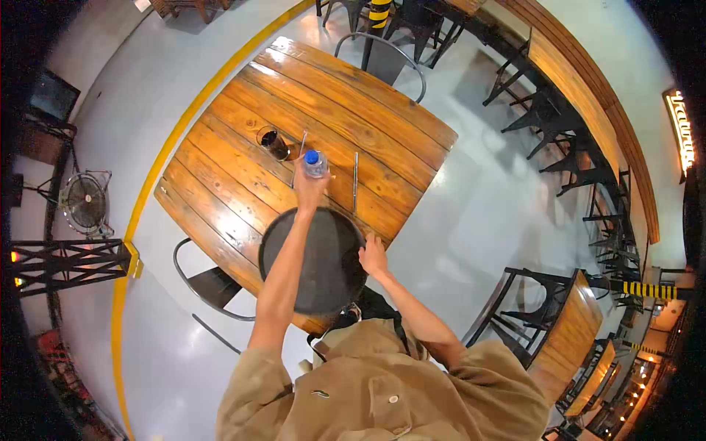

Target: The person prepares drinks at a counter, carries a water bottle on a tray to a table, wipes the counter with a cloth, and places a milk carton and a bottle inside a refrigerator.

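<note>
My left hand (310, 189) is closed around a clear plastic bottle (319, 169) with a blue cap, over the wooden table (243, 151). My right hand (373, 255) grips the right rim of a round black tray (323, 257), which sits close to my body at the table's near edge. Nothing stands on the visible part of the tray; my left forearm crosses above it. Left of the bottle is a glass (273, 142) with a dark drink. A thin stick-like item (304, 142) lies between them, and another thin, long item (356, 182) is to the bottle's right.
Metal chairs stand at the table's far side (386, 59) and near left side (213, 285). A floor fan (85, 203) and black lattice post (70, 266) are at left. More wooden tables (566, 334) and black stools (548, 128) line the right.
</note>
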`<state>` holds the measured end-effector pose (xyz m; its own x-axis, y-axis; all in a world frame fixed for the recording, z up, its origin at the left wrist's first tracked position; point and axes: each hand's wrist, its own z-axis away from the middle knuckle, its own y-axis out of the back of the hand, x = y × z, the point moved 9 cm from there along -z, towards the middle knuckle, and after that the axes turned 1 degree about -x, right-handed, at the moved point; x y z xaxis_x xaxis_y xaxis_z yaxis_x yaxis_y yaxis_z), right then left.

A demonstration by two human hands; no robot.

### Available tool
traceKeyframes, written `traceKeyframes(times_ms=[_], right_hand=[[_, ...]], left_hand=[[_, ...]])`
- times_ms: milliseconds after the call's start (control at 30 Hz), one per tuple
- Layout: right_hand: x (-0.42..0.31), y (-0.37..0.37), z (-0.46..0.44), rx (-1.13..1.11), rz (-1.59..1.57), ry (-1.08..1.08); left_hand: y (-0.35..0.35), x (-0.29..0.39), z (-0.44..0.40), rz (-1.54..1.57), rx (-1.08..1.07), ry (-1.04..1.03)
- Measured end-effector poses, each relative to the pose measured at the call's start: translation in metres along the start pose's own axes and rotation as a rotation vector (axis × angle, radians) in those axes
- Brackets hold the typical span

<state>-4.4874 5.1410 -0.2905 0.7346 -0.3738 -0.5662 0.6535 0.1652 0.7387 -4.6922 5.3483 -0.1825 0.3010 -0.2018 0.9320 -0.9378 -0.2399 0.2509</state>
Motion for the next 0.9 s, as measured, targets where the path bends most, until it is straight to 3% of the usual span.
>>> traceKeyframes(times_ms=[200, 300, 400, 500, 600, 633, 700, 767, 800, 900], right_hand=[[0.002, -0.001, -0.004, -0.038, 0.001, -0.011], [0.0, -0.001, -0.004, -0.036, 0.006, -0.012], [-0.001, -0.002, -0.004, -0.027, 0.008, -0.016], [-0.004, -0.001, -0.003, -0.024, 0.021, 0.001], [-0.005, -0.001, -0.003, -0.113, 0.04, -0.012], [-0.005, -0.002, -0.001, -0.158, 0.046, -0.025], [-0.001, -0.008, -0.001, -0.14, 0.023, 0.003], [-0.009, -0.002, 0.003, -0.159, 0.015, 0.004], [0.0, -0.01, 0.0, 0.012, 0.026, 0.077], [0.012, -0.026, -0.01, -0.076, -0.006, 0.045]], left_hand=[[-0.004, 0.002, 0.0, 0.103, -0.043, 0.105], [-0.004, 0.003, 0.001, -0.027, -0.068, 0.112], [-0.003, 0.003, 0.007, 0.103, -0.062, 0.051], [0.016, -0.003, 0.023, -0.112, -0.068, -0.017], [0.06, -0.011, 0.07, -0.278, 0.029, 0.117], [0.077, -0.01, 0.087, -0.376, 0.053, 0.072], [0.124, -0.032, 0.139, -0.857, 0.2, 0.113], [0.167, -0.053, 0.19, -0.93, 0.255, 0.28], [0.18, -0.069, 0.214, -1.011, 0.189, 0.431], [0.2, -0.059, 0.237, -0.826, 0.101, 0.346]])
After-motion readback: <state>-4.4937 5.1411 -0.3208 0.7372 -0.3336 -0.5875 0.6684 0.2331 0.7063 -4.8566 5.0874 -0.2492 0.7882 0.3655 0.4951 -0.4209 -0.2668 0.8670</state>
